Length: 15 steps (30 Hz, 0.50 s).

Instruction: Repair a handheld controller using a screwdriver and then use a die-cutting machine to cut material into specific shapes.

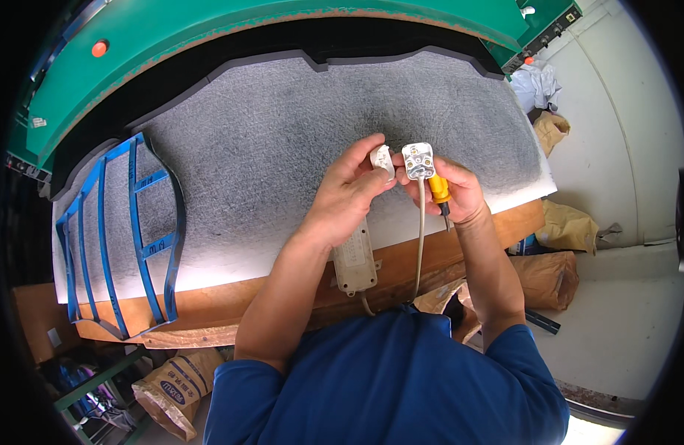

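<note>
Fingers (362,150) of the left hand (346,187) pinch a white cover (382,161); the right hand (462,194) holds an opened corded plug (418,159), best kept level, and yellow screwdriver (439,190).

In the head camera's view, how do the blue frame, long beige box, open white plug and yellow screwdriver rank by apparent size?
1. Blue frame
2. Long beige box
3. Open white plug and yellow screwdriver, unranked: the right hand hides part of the screwdriver.
</note>
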Motion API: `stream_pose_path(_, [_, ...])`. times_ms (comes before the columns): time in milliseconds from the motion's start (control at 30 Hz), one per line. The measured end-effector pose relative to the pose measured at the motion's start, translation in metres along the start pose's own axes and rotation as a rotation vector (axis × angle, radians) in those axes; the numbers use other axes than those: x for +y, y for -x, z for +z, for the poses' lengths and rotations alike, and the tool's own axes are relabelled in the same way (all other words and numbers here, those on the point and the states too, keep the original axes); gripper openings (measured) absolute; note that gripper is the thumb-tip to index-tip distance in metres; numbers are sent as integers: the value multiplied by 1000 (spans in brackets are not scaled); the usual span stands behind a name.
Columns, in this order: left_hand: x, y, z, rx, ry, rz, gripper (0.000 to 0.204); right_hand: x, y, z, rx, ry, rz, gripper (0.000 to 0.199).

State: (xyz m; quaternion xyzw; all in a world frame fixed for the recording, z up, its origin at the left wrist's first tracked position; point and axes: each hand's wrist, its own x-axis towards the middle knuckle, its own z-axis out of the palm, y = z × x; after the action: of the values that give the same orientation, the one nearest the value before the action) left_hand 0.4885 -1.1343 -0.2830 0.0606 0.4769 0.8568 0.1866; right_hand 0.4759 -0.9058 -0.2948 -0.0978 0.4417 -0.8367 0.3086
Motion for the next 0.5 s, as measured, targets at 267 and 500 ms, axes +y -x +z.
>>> stream_pose_path(267, [0, -1, -5, -61, -127, 80, 50, -7, -1, 16, 11, 65, -5, 64])
stream_pose_path(500, [7, -1, -6, -35, -90, 29, 48, -7, 2, 13, 88, 152, 4, 64])
